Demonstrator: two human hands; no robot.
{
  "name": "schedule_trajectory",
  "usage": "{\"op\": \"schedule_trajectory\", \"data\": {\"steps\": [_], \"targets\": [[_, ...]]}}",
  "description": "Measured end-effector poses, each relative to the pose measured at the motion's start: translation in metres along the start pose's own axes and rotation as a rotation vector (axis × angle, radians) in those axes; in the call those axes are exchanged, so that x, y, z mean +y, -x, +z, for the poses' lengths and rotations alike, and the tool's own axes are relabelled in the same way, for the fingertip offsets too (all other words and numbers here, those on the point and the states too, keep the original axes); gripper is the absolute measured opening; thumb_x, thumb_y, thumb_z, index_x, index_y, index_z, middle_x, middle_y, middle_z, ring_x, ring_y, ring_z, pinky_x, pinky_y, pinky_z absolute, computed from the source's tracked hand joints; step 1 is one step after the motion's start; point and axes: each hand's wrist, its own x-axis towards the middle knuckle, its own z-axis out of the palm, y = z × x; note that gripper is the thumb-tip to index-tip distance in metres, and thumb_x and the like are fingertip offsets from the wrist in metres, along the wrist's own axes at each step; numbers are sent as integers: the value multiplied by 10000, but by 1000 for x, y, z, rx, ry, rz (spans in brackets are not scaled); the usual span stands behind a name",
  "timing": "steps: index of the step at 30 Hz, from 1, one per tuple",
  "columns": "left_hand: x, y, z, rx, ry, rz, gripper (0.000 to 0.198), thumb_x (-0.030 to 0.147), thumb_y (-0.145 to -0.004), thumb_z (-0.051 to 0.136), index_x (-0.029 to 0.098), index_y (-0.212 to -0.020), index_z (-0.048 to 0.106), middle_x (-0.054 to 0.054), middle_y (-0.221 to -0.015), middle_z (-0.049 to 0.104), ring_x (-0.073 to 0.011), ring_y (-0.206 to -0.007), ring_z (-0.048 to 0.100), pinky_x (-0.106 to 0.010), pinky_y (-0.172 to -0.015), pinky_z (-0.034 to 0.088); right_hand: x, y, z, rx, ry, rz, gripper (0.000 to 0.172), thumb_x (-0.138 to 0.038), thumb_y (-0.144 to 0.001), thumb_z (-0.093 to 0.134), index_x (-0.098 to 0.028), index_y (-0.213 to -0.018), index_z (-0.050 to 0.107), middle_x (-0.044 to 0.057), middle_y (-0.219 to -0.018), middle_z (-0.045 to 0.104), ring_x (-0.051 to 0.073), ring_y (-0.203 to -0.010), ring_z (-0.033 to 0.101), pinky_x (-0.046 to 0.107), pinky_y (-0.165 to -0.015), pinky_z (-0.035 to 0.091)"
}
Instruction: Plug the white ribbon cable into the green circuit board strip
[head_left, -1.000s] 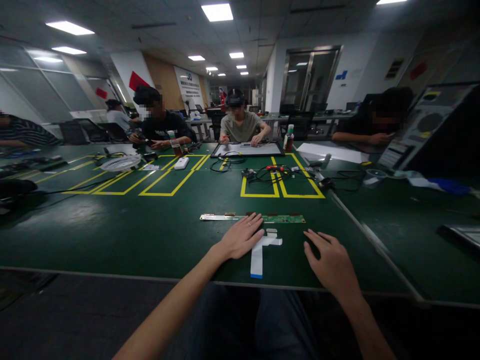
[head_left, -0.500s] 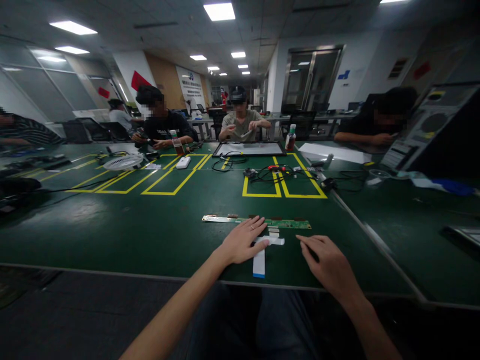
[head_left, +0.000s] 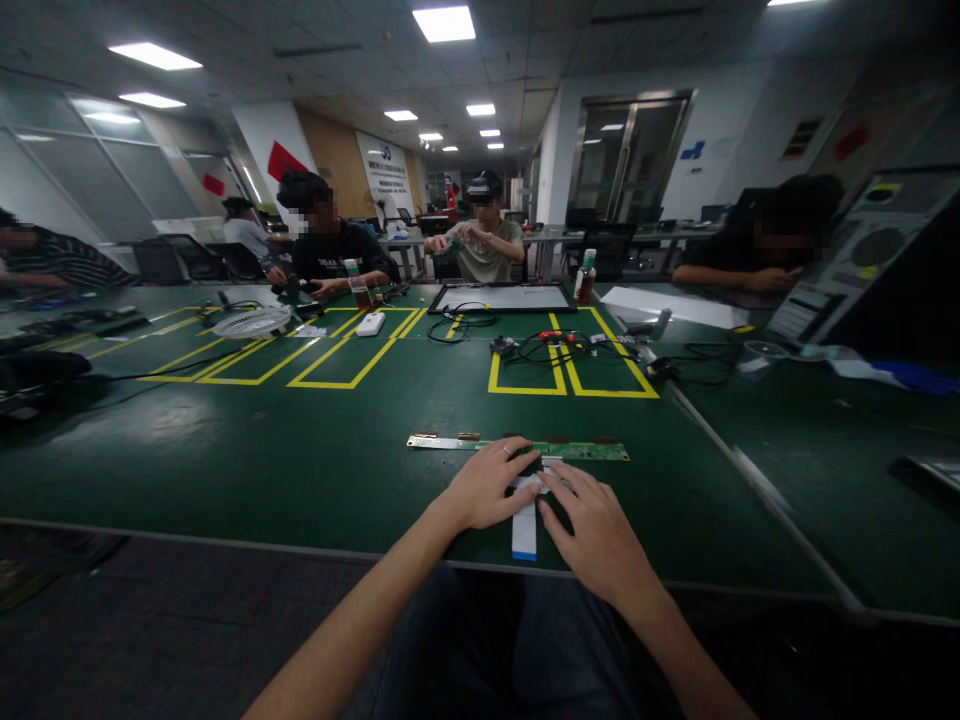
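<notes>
A long, narrow green circuit board point(head_left: 600, 451) lies across the green table in front of me. From its near side a white flat ribbon cable point(head_left: 524, 530) runs toward me, folded, with a blue end strip. My left hand point(head_left: 491, 485) rests over the board and the cable's fold, fingers stretched out. My right hand point(head_left: 596, 525) is laid over the right part of the fold, fingers extended, its tips close to my left thumb. Both hands cover much of the fold and the connector area.
Beyond the board are yellow tape outlines point(head_left: 322, 384), black cables point(head_left: 525, 350) with a red-handled tool point(head_left: 556, 338), a white box point(head_left: 370, 324) and bottles point(head_left: 585, 277). A computer case point(head_left: 840, 260) stands at the right. Several people sit around the table.
My right hand has moved left, from beside the ribbon cable onto its fold. My left hand stays on the board and cable. The view has shifted slightly.
</notes>
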Motion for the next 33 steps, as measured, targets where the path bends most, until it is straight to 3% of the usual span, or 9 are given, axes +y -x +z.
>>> {"op": "schedule_trajectory", "data": {"steps": [15,33], "targets": [[-3,2,3,-25,-8,5,604,549,-1074,422,190,-1549,527,-138,-1623,498,-305,-1534,438,-497,-1293,339,0,2,-4,-32,-3,28,446,-297,-1056,477,-208,-1472,611,129,-1540,603,284,-1451,519,492,-1168,442],[1,0,1,-44,15,2,593,521,-1060,451,186,-1542,529,-149,-1591,536,-324,-1539,434,-523,-1290,340,0,1,-1,-25,49,54,501,-326,-1049,465,-202,-1525,559,113,-1568,585,296,-1456,509,505,-1137,439]]}}
